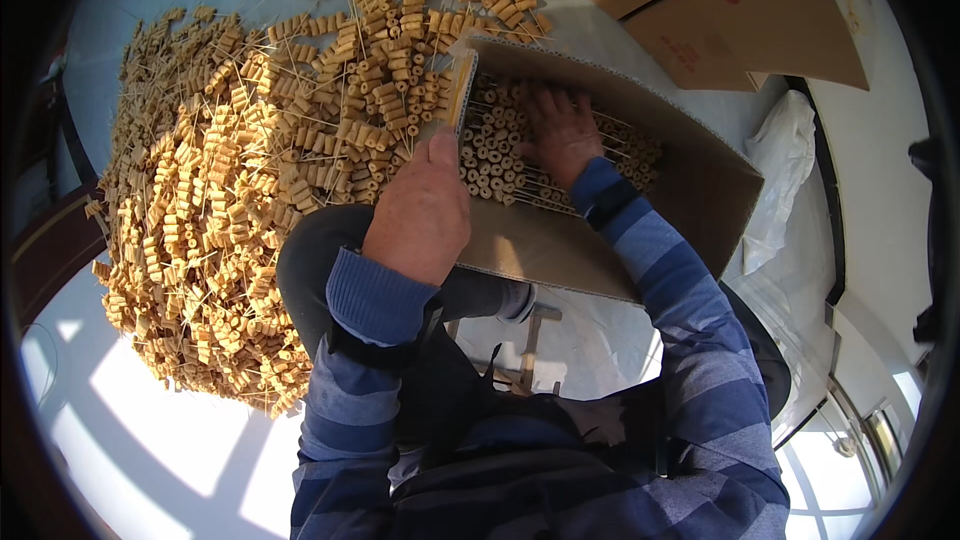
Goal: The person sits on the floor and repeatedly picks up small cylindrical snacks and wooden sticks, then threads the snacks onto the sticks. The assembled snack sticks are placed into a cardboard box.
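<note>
While the left hand (420,205) gripped the cardboard box (690,190) rim, the right hand (562,132) pressed flat, fingers spread, on skewered rolls (495,145) inside, beside the loose heap (230,190).

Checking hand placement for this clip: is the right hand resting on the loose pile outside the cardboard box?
No, the right hand lies inside the cardboard box, pressing on the skewered rings packed there.

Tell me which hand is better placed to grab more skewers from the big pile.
Left, probably. The left hand grips the cardboard box edge right beside the skewer pile; the right hand is inside the box, pressing the packed skewers.
</note>
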A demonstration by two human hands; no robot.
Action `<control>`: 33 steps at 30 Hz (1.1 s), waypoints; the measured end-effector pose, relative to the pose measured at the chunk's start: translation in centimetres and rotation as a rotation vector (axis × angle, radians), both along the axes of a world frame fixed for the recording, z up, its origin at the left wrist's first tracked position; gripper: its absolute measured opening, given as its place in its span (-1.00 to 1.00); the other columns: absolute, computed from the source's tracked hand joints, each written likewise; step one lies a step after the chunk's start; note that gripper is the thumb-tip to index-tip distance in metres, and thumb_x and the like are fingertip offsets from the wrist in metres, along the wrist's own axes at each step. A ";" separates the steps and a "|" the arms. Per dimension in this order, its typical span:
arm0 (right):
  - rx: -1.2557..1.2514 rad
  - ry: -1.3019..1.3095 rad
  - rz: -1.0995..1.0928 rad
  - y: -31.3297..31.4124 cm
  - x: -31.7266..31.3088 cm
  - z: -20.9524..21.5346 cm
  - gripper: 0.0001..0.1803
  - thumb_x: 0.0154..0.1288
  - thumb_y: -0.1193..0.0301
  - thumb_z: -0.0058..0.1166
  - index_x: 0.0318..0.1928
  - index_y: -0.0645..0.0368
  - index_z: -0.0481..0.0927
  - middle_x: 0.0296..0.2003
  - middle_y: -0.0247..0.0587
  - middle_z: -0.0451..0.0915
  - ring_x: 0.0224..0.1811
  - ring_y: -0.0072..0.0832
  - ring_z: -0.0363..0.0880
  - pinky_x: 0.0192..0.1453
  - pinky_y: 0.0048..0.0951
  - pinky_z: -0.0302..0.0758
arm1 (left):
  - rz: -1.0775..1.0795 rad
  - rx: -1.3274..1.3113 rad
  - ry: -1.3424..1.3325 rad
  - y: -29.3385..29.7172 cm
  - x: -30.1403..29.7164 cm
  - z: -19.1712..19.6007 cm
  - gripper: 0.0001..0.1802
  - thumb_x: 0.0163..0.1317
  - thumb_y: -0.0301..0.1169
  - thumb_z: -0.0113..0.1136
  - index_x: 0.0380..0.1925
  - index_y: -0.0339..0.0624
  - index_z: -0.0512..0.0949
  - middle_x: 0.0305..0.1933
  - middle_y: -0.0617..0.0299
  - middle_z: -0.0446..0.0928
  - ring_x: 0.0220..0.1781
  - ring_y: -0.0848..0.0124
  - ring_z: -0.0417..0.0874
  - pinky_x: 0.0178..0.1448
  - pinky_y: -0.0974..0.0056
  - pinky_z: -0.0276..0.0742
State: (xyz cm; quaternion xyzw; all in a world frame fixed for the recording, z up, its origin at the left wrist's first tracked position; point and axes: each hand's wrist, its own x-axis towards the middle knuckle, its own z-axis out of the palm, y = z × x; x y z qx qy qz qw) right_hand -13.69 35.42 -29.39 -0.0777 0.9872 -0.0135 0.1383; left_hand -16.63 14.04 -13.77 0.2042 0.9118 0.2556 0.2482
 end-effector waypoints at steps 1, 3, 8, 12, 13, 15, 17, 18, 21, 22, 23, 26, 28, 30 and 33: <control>0.005 -0.026 -0.020 -0.2 -0.1 0.1 0.01 0.13 -0.09 0.30 0.49 0.10 0.21 0.37 -0.10 0.28 0.44 -0.13 0.21 0.47 0.11 0.13 | -0.003 0.002 -0.001 0.0 0.0 -0.1 -0.59 0.30 -0.52 0.04 0.14 -0.40 0.32 -0.07 -0.26 0.53 -0.07 -0.16 0.61 0.02 -0.07 0.57; -0.006 -0.036 -0.069 -0.5 -0.2 0.3 0.01 0.10 -0.04 0.35 0.48 0.11 0.23 0.34 -0.08 0.29 0.40 -0.10 0.25 0.42 0.11 0.21 | -0.014 0.021 0.039 0.0 0.1 -0.3 -0.59 0.29 -0.53 0.03 0.14 -0.40 0.32 -0.06 -0.26 0.52 -0.07 -0.16 0.61 0.01 -0.07 0.57; -0.212 -0.240 -0.242 -0.6 -1.4 -0.6 0.04 0.03 0.15 0.45 0.48 0.11 0.18 0.32 0.11 0.29 0.20 0.03 0.49 0.23 -0.01 0.52 | -0.022 0.051 0.089 -0.1 0.2 -0.8 -0.59 0.29 -0.54 0.01 0.14 -0.39 0.31 -0.05 -0.26 0.51 -0.06 -0.17 0.60 0.02 -0.08 0.56; -0.165 -0.086 -0.160 -0.8 -0.4 -2.0 0.01 0.08 0.19 0.42 0.48 0.15 0.15 0.32 0.21 0.29 0.10 0.08 0.58 0.14 -0.06 0.60 | -0.018 0.005 0.039 0.0 0.1 -0.7 -0.55 0.28 -0.56 0.00 0.19 -0.42 0.30 -0.04 -0.28 0.51 -0.05 -0.19 0.57 0.04 -0.07 0.52; -0.168 -0.040 -0.141 -0.8 0.0 -2.2 0.00 0.10 0.20 0.40 0.48 0.16 0.15 0.32 0.21 0.29 0.11 0.08 0.58 0.13 -0.05 0.60 | -0.005 -0.010 0.013 0.1 0.2 -0.7 -0.55 0.29 -0.56 0.00 0.18 -0.42 0.30 -0.05 -0.27 0.52 -0.06 -0.19 0.57 0.04 -0.07 0.53; -0.227 -0.028 -0.136 -0.4 0.4 -2.3 -0.05 0.14 0.22 0.37 0.47 0.20 0.17 0.33 0.20 0.30 0.13 0.09 0.56 0.14 -0.05 0.60 | -0.001 -0.007 0.019 0.4 0.2 -0.5 -0.63 0.29 -0.55 -0.01 0.10 -0.38 0.32 -0.05 -0.24 0.51 -0.06 -0.18 0.60 0.03 -0.07 0.57; -0.326 -0.064 -0.159 0.5 0.2 -1.9 -0.10 0.19 0.23 0.34 0.45 0.24 0.20 0.34 0.19 0.29 0.16 0.09 0.54 0.15 -0.05 0.59 | 0.003 0.005 0.042 0.5 0.2 -0.4 -0.67 0.29 -0.55 -0.01 0.06 -0.37 0.33 -0.04 -0.23 0.50 -0.06 -0.17 0.62 0.03 -0.07 0.58; -0.386 0.002 -0.117 0.8 0.2 -1.5 -0.16 0.20 0.25 0.33 0.42 0.24 0.24 0.31 0.18 0.34 0.12 0.10 0.56 0.15 -0.05 0.59 | 0.009 0.011 0.057 0.5 0.2 -0.2 -0.68 0.29 -0.55 -0.02 0.05 -0.37 0.33 -0.04 -0.23 0.50 -0.06 -0.17 0.62 0.03 -0.07 0.58; -0.455 0.041 -0.138 2.2 0.3 0.2 -0.33 0.24 0.30 0.31 0.29 0.28 0.39 0.15 0.17 0.49 -0.02 0.08 0.63 0.07 -0.06 0.62 | -0.002 0.021 0.068 0.4 0.2 0.0 -0.69 0.30 -0.56 -0.03 0.04 -0.39 0.33 -0.04 -0.25 0.50 -0.05 -0.17 0.62 0.03 -0.07 0.58; -0.418 -0.091 -0.239 3.1 0.3 0.7 -0.40 0.24 0.30 0.31 0.22 0.30 0.46 0.06 0.16 0.56 -0.09 0.06 0.65 0.01 -0.09 0.64 | -0.010 0.024 0.064 0.3 0.2 0.0 -0.70 0.30 -0.56 -0.03 0.03 -0.39 0.33 -0.04 -0.26 0.50 -0.05 -0.17 0.62 0.04 -0.07 0.58; -0.384 -0.190 -0.335 3.6 0.3 1.0 -0.47 0.25 0.30 0.31 0.15 0.32 0.52 -0.04 0.14 0.63 -0.15 0.03 0.68 -0.05 -0.11 0.66 | -0.003 0.006 0.033 0.3 0.2 0.0 -0.70 0.30 -0.56 -0.03 0.03 -0.40 0.33 -0.04 -0.27 0.50 -0.04 -0.17 0.61 0.04 -0.08 0.58; -0.739 -0.492 -0.654 4.4 0.4 0.8 -0.67 0.39 0.27 0.17 -0.10 0.35 0.64 -0.39 -0.03 0.71 -0.43 -0.15 0.73 -0.23 -0.17 0.69 | -0.007 -0.011 -0.014 0.4 0.2 -0.2 -0.70 0.30 -0.57 -0.04 0.02 -0.41 0.33 -0.05 -0.28 0.49 -0.04 -0.19 0.61 0.04 -0.08 0.57; -0.892 -0.583 -0.809 3.9 0.3 -0.3 -0.66 0.41 0.27 0.15 -0.12 0.37 0.63 -0.37 -0.04 0.71 -0.47 -0.19 0.71 -0.26 -0.21 0.69 | -0.007 0.009 0.011 0.3 0.2 -0.2 -0.71 0.30 -0.58 -0.05 0.02 -0.41 0.32 -0.05 -0.29 0.49 -0.04 -0.19 0.61 0.04 -0.08 0.57; -0.941 -0.578 -0.853 3.4 0.7 -1.7 -0.69 0.40 0.29 0.14 -0.15 0.37 0.63 -0.35 -0.05 0.71 -0.45 -0.22 0.72 -0.26 -0.21 0.68 | -0.009 0.012 0.023 0.3 0.3 -0.3 -0.71 0.30 -0.59 -0.07 0.02 -0.41 0.32 -0.05 -0.29 0.49 -0.03 -0.19 0.60 0.03 -0.07 0.58; -0.894 -0.396 -0.725 2.6 2.2 -3.7 -0.78 0.30 0.38 0.20 -0.17 0.30 0.65 -0.32 -0.07 0.71 -0.36 -0.24 0.72 -0.24 -0.21 0.66 | -0.012 -0.004 0.004 0.5 0.3 -0.4 -0.72 0.30 -0.59 -0.09 0.01 -0.41 0.32 -0.06 -0.30 0.49 -0.04 -0.20 0.61 0.03 -0.07 0.58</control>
